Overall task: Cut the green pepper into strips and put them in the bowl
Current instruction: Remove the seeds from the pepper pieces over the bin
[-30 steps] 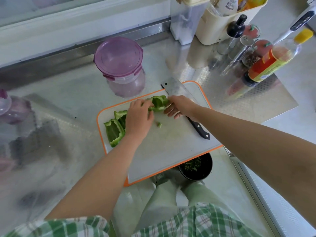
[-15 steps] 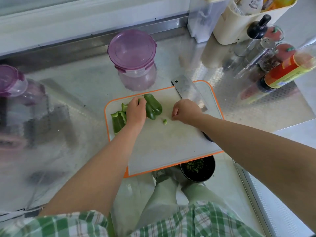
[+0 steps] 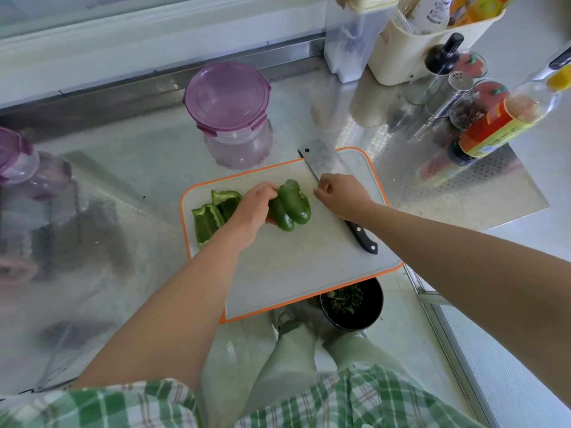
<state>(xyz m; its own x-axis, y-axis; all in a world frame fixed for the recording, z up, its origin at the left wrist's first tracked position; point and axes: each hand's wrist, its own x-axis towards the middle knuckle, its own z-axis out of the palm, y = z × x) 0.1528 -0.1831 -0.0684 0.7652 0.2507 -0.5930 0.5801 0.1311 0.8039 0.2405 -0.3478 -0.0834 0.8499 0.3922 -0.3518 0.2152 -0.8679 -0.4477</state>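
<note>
Three pieces of green pepper lie on the white plastic cutting board with the orange rim (image 3: 293,267); none is yet in strips. Your left hand (image 3: 251,211) grips the large glossy green pepper piece (image 3: 293,203), skin up, on the board's far half. The two smaller opened green pepper pieces (image 3: 205,222) lie just left of that hand, inner side up. Your right hand (image 3: 343,196) sits with fingers curled over the black-handled steel cleaver (image 3: 324,159), which lies flat along the board's right side, blade far, handle near. Whether the fingers have closed on it cannot be told.

Step in hand, as judged: setting the large piece for slicing. The next move calls for a firm hold on the handle, the piece steadied on the board, and your left fingertips tucked back from the blade's line.

The round black bowl (image 3: 352,307), holding green scraps, shows at the board's near right edge and is partly hidden by it. It appears to sit lower than the shiny steel worktop (image 3: 139,168). The overhanging board covers part of its mouth, so strips would need care in dropping.

A clear round container with a purple lid (image 3: 227,100) stands just beyond the board's far edge. The cluster of sauce bottles and shakers (image 3: 482,118) stands far right, well apart from the cut.
</note>
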